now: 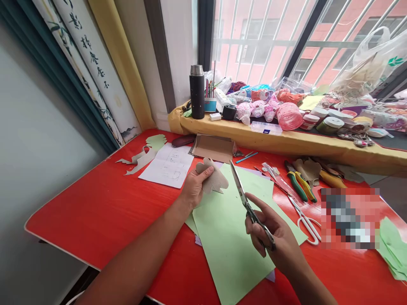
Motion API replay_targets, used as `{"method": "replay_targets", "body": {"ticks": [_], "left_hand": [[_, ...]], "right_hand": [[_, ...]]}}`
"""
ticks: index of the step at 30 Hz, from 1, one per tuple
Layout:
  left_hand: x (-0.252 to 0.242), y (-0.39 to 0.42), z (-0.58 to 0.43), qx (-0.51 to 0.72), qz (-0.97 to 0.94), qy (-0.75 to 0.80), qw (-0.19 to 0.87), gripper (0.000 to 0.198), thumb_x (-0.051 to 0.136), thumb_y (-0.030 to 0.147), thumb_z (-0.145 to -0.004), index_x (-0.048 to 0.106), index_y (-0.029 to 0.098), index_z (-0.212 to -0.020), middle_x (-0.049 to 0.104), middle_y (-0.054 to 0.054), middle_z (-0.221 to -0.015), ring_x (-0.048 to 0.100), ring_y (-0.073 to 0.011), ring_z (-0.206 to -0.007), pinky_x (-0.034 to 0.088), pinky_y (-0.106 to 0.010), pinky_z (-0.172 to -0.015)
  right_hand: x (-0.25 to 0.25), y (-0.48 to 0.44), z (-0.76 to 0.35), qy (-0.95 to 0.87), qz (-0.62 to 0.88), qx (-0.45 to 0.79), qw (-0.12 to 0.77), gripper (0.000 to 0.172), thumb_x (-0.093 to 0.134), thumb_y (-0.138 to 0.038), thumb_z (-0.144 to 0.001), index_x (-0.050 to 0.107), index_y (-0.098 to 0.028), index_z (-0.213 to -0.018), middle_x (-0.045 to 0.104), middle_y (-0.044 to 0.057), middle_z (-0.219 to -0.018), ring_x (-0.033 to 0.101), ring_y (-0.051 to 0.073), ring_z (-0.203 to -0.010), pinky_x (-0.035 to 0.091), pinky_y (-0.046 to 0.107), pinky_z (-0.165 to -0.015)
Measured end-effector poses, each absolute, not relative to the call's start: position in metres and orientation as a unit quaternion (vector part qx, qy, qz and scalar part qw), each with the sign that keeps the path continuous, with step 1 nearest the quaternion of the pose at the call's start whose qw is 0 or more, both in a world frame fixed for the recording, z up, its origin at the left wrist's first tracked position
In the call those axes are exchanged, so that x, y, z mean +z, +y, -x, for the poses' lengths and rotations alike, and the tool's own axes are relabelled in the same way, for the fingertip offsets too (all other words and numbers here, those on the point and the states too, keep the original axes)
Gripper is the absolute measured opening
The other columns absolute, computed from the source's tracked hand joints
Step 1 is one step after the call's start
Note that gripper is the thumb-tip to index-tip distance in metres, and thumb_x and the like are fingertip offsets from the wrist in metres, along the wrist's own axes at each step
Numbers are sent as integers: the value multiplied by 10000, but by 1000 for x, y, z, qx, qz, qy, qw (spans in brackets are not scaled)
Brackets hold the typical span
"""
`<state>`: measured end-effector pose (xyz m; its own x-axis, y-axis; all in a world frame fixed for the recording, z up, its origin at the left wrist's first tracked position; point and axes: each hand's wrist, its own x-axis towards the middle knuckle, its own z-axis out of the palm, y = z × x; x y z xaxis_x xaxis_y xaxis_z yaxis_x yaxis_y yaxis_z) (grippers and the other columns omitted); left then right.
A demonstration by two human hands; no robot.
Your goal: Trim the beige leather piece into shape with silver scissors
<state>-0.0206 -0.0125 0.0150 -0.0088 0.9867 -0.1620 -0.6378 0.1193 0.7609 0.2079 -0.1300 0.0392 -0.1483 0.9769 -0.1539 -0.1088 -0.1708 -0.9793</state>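
We are at a red worktop (73, 216) pushed up against a window, and our left hand (193, 189) has its grip clenched on a scalloped cardboard cutout (211, 176), held up above the paper. Our right hand (270, 231) grasps a pair of steel scissors (243, 197), tips pointing up and away, just beside the cutout but not touching it. Under both hands lies a sheet of pale green paper (229, 237), set askew over other sheets.

Farther along the worktop are a handwritten sheet (168, 165), a flattened cardboard box (213, 148), green-handled pliers (297, 186) and white-handled scissors (307, 224). A pixelated patch hides whatever lies at the right, beside green paper scraps (392, 250).

Behind, a sill padded in yellow cloth (286, 146) is crowded with a black thermos flask (197, 91), a pink yarn ball (288, 116) and a clear compartment box (266, 128). A plastic bag (365, 63) hangs against the barred window (254, 42), which looks onto a pink building. To the left are a teal curtain (54, 76) and a calligraphy scroll (95, 63).
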Motion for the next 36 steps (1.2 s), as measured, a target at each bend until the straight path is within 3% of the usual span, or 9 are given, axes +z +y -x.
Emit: {"method": "replay_targets", "body": {"ticks": [5, 10, 14, 17, 22, 26, 30, 36], "left_hand": [[20, -15, 25, 603, -259, 372, 657, 402, 976, 380, -675, 716, 176, -903, 714, -14, -865, 659, -176, -806, 537, -294, -705], [34, -22, 26, 546, -296, 304, 723, 423, 823, 379, -780, 751, 191, -1152, 746, -84, -1023, 693, -253, -871, 552, -350, -652], [22, -29, 16, 421, -307, 407, 750, 369, 842, 363, -712, 736, 174, -1010, 721, -84, -914, 656, -235, -770, 504, -334, -612], [6, -32, 6, 362, -417, 460, 696, 327, 836, 329, -739, 722, 191, -1013, 713, -58, -923, 632, -204, -788, 469, -294, -653], [-1, -30, 5, 393, -518, 506, 567, 198, 782, 323, -797, 621, 223, -855, 631, 7, -800, 550, -162, -698, 401, -262, -587], [3, -24, 15, 424, -505, 553, 510, 176, 772, 319, -806, 640, 221, -867, 649, 2, -798, 549, -163, -673, 381, -262, -548], [0, -18, 20, 477, -442, 532, 543, 262, 831, 398, -798, 707, 196, -910, 703, -27, -866, 597, -178, -762, 439, -268, -629], [1, -8, 21, 600, -276, 434, 613, 464, 975, 400, -649, 781, 185, -1011, 792, -66, -1034, 712, -220, -930, 554, -319, -825]], "right_hand": [[39, -132, -202, -468, 480, 611, 421, 756, 845, -602, -877, 650, -263, -1524, 614, -15, -765, 442, 115, -418, 312, 296, -474], [38, -128, -204, -460, 488, 583, 459, 714, 817, -568, -913, 628, -262, -1530, 616, -26, -756, 458, 114, -402, 336, 303, -472], [40, -125, -209, -437, 475, 575, 502, 756, 840, -575, -894, 611, -262, -1544, 606, -36, -752, 451, 103, -395, 317, 293, -459], [40, -125, -209, -422, 477, 574, 515, 756, 839, -570, -901, 605, -250, -1545, 603, -40, -749, 459, 98, -395, 326, 289, -457], [39, -123, -207, -418, 488, 578, 503, 727, 830, -556, -922, 605, -241, -1537, 606, -45, -757, 474, 88, -403, 327, 278, -463], [34, -120, -209, -423, 479, 591, 492, 781, 833, -578, -915, 572, -225, -1561, 593, -53, -749, 487, 91, -398, 334, 275, -451], [30, -120, -211, -439, 473, 600, 472, 807, 824, -588, -925, 545, -224, -1589, 590, -56, -751, 502, 91, -400, 344, 271, -454], [32, -124, -209, -471, 443, 637, 419, 812, 828, -622, -907, 573, -240, -1578, 541, -64, -751, 476, 81, -420, 335, 244, -424]]}}
